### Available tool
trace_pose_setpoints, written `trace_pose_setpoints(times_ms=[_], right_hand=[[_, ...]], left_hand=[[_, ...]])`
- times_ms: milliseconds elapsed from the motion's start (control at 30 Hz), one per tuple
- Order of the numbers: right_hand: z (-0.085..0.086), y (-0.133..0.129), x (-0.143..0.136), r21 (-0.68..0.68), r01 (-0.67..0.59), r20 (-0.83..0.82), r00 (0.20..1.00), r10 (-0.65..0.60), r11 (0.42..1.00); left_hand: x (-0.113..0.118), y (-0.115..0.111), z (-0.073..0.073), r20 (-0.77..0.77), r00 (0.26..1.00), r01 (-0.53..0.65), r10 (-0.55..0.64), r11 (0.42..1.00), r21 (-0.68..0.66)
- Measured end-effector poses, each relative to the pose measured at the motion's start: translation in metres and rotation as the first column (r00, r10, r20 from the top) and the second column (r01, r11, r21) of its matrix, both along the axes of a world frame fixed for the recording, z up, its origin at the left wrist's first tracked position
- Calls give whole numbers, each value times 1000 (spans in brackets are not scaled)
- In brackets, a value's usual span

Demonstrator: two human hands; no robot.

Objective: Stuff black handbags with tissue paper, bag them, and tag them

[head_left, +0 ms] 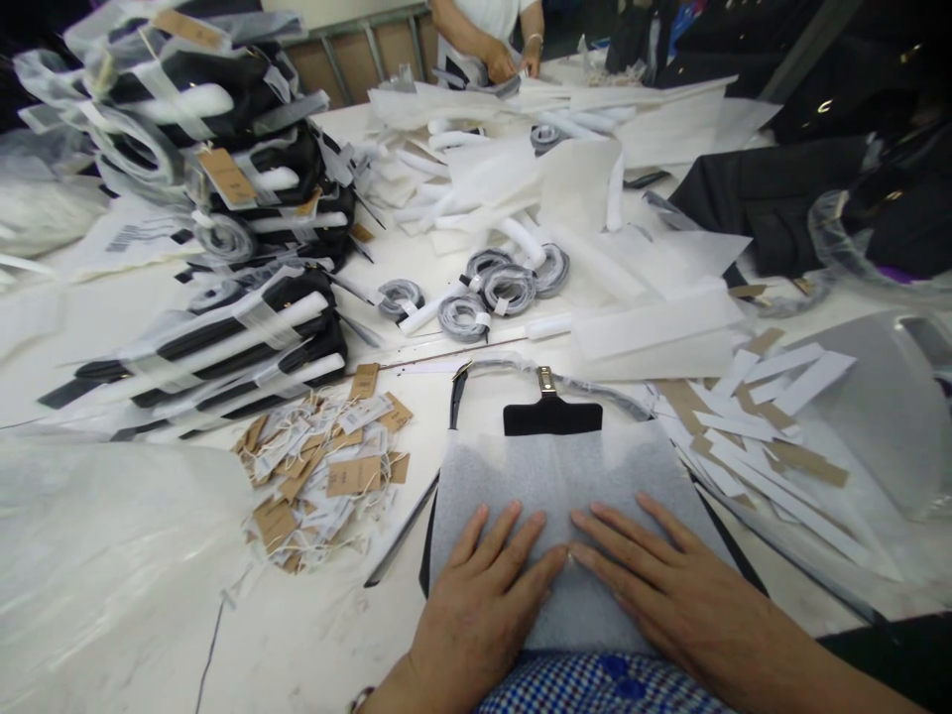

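Head view shows the left hand (476, 605) and the right hand (669, 585) lying flat with fingers spread, gripping nothing, on a soft white foam sheet (557, 476). That sheet already covers most of the flat black bag (551, 416) at the near table edge. I think the wrapping is only half done, since the bag's top and gold clasp (545, 381) still poke out.

A packing workshop for bags. The wide white surface (89, 327) is crowded with stacks of wrapped black bags (223, 337) on the left, a heap of brown tags (319, 476) near them, foam rolls (491, 288) and tissue sheets (654, 327) farther off, paper strips (773, 387) on the right, and another person (491, 40) working at the far edge.
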State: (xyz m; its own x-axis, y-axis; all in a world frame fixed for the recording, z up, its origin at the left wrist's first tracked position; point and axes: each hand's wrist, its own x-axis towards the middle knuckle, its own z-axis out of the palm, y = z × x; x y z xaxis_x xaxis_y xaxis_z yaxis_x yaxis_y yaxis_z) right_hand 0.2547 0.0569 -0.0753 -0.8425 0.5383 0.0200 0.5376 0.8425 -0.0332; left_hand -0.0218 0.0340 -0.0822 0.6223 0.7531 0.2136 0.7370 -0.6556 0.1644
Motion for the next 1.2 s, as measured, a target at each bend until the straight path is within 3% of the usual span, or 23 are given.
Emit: trace_pose_setpoints(times_ms=[300,467,733,967,1200], right_hand=[[-3,-2,-12,22,118,-26,993,-118,993],[3,10,-2,-6,57,13,998,-57,998],[-5,3,-3,-15,199,-42,979,-199,980],[3,5,2,-45,113,-33,993,-114,993],[4,0,2,-48,193,-28,981,-194,980]], left_hand=[[-1,3,7,-60,998,10,-17,993,-118],[0,5,9,-74,997,-15,2,984,-178],[2,5,8,-106,994,-18,0,984,-174],[1,6,10,-124,992,-8,-14,986,-167],[3,-2,11,-171,985,-47,18,985,-167]])
